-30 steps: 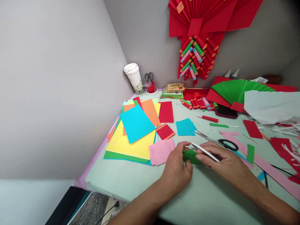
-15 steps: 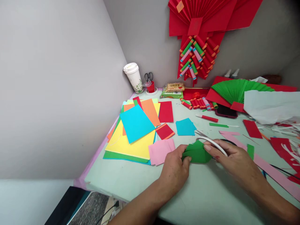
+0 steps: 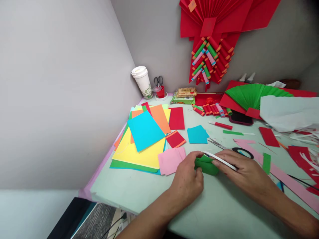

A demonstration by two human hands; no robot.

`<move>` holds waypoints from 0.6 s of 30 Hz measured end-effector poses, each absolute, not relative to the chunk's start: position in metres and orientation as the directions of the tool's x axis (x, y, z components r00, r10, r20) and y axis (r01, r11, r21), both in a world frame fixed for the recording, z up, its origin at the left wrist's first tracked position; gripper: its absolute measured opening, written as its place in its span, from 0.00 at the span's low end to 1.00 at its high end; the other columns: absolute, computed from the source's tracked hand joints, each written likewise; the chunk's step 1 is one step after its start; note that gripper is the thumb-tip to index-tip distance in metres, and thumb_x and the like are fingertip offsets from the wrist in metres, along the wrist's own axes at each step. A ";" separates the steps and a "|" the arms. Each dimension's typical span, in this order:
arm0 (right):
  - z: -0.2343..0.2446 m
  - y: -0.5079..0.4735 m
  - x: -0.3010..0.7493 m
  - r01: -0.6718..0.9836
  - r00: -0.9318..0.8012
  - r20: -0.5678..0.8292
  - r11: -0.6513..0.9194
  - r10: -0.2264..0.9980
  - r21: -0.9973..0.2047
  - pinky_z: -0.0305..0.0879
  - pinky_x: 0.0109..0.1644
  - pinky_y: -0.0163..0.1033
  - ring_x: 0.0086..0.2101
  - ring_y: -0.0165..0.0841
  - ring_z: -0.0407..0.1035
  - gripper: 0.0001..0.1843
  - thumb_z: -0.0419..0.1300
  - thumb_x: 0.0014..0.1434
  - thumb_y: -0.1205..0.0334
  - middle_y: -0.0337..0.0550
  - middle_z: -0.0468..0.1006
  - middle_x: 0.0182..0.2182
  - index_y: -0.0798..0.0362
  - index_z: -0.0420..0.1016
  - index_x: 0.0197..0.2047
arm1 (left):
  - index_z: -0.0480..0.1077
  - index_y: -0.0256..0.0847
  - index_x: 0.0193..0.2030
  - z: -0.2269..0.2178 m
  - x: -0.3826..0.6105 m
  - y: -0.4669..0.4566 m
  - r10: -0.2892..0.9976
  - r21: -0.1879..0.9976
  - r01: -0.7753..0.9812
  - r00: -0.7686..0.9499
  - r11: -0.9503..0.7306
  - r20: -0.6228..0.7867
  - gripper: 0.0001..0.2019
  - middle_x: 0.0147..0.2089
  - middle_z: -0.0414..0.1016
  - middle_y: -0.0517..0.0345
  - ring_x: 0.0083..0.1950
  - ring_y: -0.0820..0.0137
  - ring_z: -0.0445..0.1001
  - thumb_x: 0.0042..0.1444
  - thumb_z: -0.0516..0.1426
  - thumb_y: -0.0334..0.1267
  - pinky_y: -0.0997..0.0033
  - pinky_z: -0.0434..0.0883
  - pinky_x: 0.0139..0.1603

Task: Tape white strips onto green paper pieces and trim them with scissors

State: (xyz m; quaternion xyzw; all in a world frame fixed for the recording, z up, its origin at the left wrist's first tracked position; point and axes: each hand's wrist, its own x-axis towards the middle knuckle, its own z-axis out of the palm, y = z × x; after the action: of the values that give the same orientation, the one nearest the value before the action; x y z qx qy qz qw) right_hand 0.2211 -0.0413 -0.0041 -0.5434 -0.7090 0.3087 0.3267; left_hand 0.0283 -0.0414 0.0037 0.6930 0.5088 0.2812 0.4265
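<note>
A: Containers?

B: A red pot at the back wall holds black scissors; beside it stands a lidded white cup, contents unseen.

A: Edges and room?

B: Bare worktop lies near the front edge; stacked coloured sheets crowd the left edge.

A: The piece in hand?

B: A green paper roll, partly curled, lies on the worktop. The left hand pinches its end; the right hand presses it, gripping a white strip.
</note>
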 end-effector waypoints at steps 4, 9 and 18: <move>-0.004 -0.041 0.222 0.565 -0.275 0.107 0.250 0.956 -0.786 0.71 0.49 0.44 0.45 0.39 0.74 0.16 0.53 0.69 0.50 0.43 0.80 0.46 0.44 0.80 0.47 | 0.62 0.38 0.61 0.003 0.030 -0.043 0.955 0.886 0.453 0.294 -0.099 -0.044 0.25 0.57 0.74 0.46 0.57 0.58 0.72 0.56 0.53 0.26 0.56 0.69 0.60; -0.004 -0.041 0.224 0.575 -0.350 0.061 0.266 0.935 -0.774 0.70 0.52 0.46 0.49 0.40 0.73 0.16 0.51 0.70 0.52 0.46 0.77 0.51 0.45 0.77 0.53 | 0.61 0.38 0.61 0.006 0.032 -0.044 0.969 0.938 0.343 0.245 -0.052 -0.036 0.23 0.57 0.72 0.45 0.59 0.60 0.70 0.59 0.58 0.34 0.56 0.66 0.63; -0.002 -0.044 0.215 0.551 -0.400 0.030 0.266 0.916 -0.791 0.67 0.51 0.41 0.46 0.37 0.73 0.15 0.53 0.70 0.55 0.46 0.77 0.49 0.46 0.77 0.53 | 0.68 0.42 0.42 0.003 0.037 -0.045 0.995 0.990 0.135 0.092 -0.050 0.038 0.04 0.50 0.74 0.50 0.55 0.62 0.72 0.62 0.57 0.37 0.59 0.68 0.57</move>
State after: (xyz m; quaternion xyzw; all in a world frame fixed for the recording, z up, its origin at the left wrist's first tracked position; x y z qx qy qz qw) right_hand 0.2152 -0.0442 -0.0017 -0.4859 -0.7546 0.3616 0.2525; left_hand 0.0370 -0.0454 0.0033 0.5657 0.4993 0.4526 0.4751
